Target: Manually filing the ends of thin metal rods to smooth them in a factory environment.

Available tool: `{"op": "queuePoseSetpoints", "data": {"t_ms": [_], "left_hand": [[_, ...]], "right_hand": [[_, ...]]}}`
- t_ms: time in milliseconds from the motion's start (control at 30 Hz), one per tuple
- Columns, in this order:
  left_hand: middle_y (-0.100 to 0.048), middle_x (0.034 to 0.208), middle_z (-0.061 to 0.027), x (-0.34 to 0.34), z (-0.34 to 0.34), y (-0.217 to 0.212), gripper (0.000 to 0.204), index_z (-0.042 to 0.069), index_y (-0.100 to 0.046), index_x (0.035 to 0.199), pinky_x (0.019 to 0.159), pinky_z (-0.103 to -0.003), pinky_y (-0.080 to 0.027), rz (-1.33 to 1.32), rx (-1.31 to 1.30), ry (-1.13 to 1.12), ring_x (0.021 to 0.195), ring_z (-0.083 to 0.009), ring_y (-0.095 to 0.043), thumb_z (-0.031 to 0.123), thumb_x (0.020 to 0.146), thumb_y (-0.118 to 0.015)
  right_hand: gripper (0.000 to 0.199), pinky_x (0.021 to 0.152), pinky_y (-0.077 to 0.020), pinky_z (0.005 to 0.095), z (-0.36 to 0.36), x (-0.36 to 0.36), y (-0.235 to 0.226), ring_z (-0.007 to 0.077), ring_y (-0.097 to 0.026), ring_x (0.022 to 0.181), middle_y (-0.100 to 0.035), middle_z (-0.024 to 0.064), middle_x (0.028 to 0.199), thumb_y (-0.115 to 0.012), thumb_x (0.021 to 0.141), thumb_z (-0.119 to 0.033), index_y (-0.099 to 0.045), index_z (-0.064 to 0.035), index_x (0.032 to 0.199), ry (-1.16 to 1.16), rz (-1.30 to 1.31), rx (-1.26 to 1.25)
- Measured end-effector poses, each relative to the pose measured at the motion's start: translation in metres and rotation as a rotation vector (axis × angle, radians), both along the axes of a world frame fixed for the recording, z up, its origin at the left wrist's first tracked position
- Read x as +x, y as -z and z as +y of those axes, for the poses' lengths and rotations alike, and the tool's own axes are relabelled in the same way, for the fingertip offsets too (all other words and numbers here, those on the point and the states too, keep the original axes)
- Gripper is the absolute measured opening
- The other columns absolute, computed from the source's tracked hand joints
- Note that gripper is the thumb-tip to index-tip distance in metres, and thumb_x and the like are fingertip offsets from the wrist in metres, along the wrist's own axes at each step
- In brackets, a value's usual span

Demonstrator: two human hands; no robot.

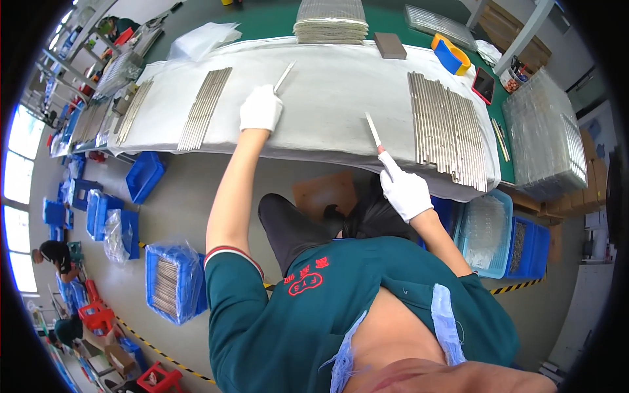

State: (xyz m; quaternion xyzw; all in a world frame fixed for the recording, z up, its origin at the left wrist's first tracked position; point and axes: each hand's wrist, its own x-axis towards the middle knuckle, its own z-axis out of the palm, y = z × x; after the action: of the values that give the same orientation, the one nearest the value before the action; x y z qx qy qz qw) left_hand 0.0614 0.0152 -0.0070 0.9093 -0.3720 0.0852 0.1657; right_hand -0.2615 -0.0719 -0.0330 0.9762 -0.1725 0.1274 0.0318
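White gloves cover both hands. My left hand (261, 109) is closed on a slim silvery metal rod (284, 76), its far end poking out over the white cloth (321, 92). At the cloth's near edge, my right hand (404, 190) grips a slim pale strip (373, 128) with a narrow tip pointing away from me; whether it is a blade or another rod I cannot tell. A wide row of metal rods (449, 131) lies to the right of that hand. Left of my left hand is a narrower row of rods (205, 108), with another small row (134, 111) farther left.
At the back stand stacked clear trays (331, 23), a grey-brown block (390, 46) and a yellow-and-blue tape roll (451, 55). A phone (483, 86) and tall clear trays (544, 131) are at right. Blue bins (171, 281) stand on the floor; other people work far left.
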Motion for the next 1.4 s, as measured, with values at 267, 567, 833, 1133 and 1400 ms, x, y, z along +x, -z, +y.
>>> {"op": "queuePoseSetpoints", "data": {"t_ms": [267, 567, 833, 1133, 1400], "left_hand": [[-0.061, 0.092, -0.0132, -0.121, 0.043, -0.013, 0.027, 0.007, -0.058, 0.104, 0.073, -0.034, -0.047, 0.832, -0.241, 0.232, 0.077, -0.0259, -0.059, 0.025, 0.086, -0.050], [-0.052, 0.056, 0.0001, -0.134, 0.054, -0.006, 0.032, 0.005, -0.065, 0.088, 0.048, -0.022, -0.033, 1.266, -0.188, 0.254, 0.049, -0.0064, -0.039, 0.034, 0.090, -0.052], [-0.049, 0.054, 0.0028, -0.122, 0.041, -0.012, 0.038, 0.005, -0.065, 0.093, 0.044, -0.020, -0.024, 1.419, -0.002, 0.165, 0.045, -0.0039, -0.030, 0.039, 0.091, -0.048], [-0.064, 0.095, -0.0084, -0.135, 0.035, 0.012, 0.030, 0.010, -0.061, 0.106, 0.073, -0.031, -0.046, 0.728, -0.068, 0.449, 0.081, -0.0230, -0.060, 0.031, 0.090, -0.046], [-0.064, 0.095, -0.0049, -0.141, 0.039, 0.017, 0.024, 0.017, -0.062, 0.101, 0.071, -0.033, -0.049, 0.326, -0.009, 0.532, 0.084, -0.0241, -0.061, 0.032, 0.090, -0.046]], "right_hand": [[0.048, 0.045, -0.0463, 0.0402, 0.001, -0.023, -0.019, 0.0296, -0.056, 0.046, -0.058, 0.0108, 0.060, -0.048, 0.086, -0.022, -0.038, -0.0207, 0.133, 0.096, 0.011, 0.159], [0.047, 0.043, -0.0438, 0.0378, 0.004, -0.032, -0.027, 0.0267, -0.054, 0.045, -0.060, 0.0099, 0.066, -0.053, 0.084, -0.020, -0.045, -0.0223, 0.130, 0.055, -0.074, 0.214], [0.048, 0.040, -0.0415, 0.0350, 0.010, -0.025, -0.022, 0.0244, -0.048, 0.039, -0.050, 0.0070, 0.050, -0.053, 0.084, -0.021, -0.044, -0.0301, 0.131, 0.071, 0.022, 0.177], [0.041, 0.036, -0.0386, 0.0320, 0.007, -0.033, -0.026, 0.0201, -0.048, 0.037, -0.057, 0.0021, 0.074, -0.053, 0.084, -0.019, -0.049, -0.0180, 0.125, -0.058, 0.068, 0.120], [0.050, 0.035, -0.0366, 0.0307, 0.007, -0.007, -0.025, 0.0202, -0.043, 0.034, -0.047, 0.0056, 0.048, -0.056, 0.082, -0.015, -0.045, -0.0238, 0.131, -0.002, 0.065, 0.114]]}}
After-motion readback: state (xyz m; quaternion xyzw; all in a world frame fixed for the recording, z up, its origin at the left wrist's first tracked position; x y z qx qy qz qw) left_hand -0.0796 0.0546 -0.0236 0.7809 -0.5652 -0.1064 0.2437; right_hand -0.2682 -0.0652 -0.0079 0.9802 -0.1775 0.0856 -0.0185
